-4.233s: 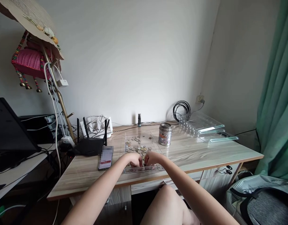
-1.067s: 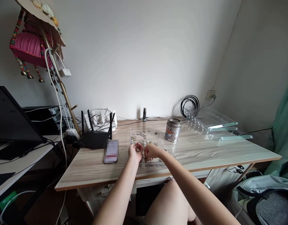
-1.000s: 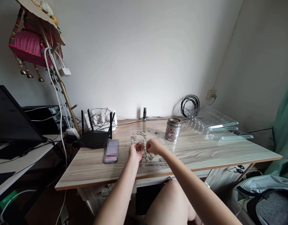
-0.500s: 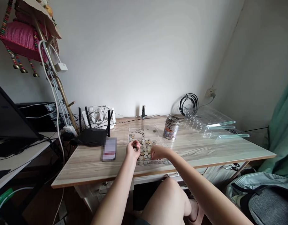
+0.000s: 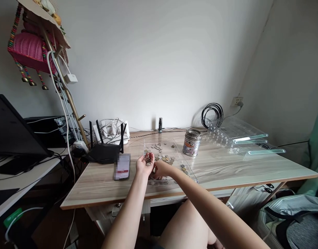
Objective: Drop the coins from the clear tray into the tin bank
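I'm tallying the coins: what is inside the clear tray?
Loose coins lie scattered in the clear tray. The left hand and right hand block part of it; whatever lies behind them is hidden.

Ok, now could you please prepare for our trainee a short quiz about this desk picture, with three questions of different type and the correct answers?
1. What lies in the upturned left hand? A) marbles B) coins C) keys
2. True or false: the metal tin stands outside the clear tray, to its right.
3. Fill in: on the desk, left of the tray, lies a ____ with its screen facing up.

Key: 1. B. 2. True. 3. Phone.
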Demonstrator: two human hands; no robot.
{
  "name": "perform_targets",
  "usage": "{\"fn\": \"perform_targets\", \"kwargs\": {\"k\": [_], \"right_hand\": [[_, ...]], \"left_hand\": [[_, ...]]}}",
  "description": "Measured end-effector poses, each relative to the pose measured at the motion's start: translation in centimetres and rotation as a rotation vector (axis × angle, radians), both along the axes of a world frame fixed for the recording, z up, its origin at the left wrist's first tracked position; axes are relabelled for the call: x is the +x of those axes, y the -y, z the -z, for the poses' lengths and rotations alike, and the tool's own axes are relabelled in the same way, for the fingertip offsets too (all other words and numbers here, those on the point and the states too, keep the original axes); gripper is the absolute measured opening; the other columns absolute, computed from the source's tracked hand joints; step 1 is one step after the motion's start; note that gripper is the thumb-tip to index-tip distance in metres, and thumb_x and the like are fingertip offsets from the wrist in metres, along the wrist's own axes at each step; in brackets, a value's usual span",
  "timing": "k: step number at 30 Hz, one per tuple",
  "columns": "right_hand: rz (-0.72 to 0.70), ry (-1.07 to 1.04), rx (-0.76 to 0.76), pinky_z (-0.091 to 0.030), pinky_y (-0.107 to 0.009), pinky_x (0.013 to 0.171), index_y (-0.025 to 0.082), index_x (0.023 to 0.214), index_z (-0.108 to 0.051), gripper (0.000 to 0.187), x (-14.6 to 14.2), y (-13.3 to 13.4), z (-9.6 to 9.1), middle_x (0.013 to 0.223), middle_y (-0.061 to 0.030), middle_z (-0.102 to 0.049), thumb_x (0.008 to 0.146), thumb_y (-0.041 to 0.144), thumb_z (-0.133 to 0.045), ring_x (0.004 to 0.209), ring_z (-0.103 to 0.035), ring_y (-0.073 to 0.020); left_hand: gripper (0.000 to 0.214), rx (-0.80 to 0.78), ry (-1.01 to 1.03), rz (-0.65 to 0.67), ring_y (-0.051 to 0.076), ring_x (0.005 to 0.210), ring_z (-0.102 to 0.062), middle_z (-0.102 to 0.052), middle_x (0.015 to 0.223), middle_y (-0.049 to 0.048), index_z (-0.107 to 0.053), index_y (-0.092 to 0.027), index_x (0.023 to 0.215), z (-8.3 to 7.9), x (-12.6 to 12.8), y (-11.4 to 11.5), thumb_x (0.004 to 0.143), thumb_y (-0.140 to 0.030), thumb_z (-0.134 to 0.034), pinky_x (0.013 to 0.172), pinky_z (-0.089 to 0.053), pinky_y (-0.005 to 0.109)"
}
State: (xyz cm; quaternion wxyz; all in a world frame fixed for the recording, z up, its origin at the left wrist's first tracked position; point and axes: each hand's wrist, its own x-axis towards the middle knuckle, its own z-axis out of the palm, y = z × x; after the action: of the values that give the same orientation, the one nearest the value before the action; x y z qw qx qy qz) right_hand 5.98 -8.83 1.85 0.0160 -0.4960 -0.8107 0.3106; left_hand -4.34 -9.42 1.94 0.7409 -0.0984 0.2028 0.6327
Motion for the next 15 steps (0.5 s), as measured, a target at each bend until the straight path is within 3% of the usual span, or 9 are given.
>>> {"fn": "perform_targets", "kwargs": {"k": [5,10,15], "right_hand": [[0.025,0.064,-0.148,-0.046,-0.022,0.046,0.012,0.059,-0.055,0.01,-0.9,-0.4,-0.2,0.048,0.0008,-0.054,0.049,0.013,-0.06,0.048,-0.055,-0.0124],[0.016,0.058,-0.188,-0.045,-0.023,0.047,0.015,0.055,-0.054,0.013,-0.9,-0.2,-0.3,0.038,0.0054,-0.048,0.046,0.015,-0.064,0.045,-0.054,-0.0122],[0.004,-0.01,-0.152,-0.041,-0.018,0.042,0.015,0.05,-0.051,0.008,-0.2,-0.1,-0.4,0.039,0.0062,-0.048,0.049,0.013,-0.059,0.04,-0.051,-0.0086]], "left_hand": [[0.019,-0.02,-0.063,0.043,0.015,0.068,-0.057,-0.052,0.07,0.009,-0.047,-0.011,0.073,-1.3,-0.6,0.1,0.08,-0.016,-0.031,0.049,-0.052,0.026],[0.02,-0.012,-0.147,0.04,0.013,0.063,-0.056,-0.05,0.07,0.0082,-0.045,-0.012,0.073,-2.8,-1.0,-1.2,0.08,-0.016,-0.027,0.045,-0.05,0.023],[0.022,0.023,-0.248,0.11,0.003,0.039,-0.041,-0.04,0.054,-0.0005,-0.039,-0.014,0.063,-2.1,0.3,-3.2,0.077,-0.009,-0.023,0.03,-0.033,0.01]]}}
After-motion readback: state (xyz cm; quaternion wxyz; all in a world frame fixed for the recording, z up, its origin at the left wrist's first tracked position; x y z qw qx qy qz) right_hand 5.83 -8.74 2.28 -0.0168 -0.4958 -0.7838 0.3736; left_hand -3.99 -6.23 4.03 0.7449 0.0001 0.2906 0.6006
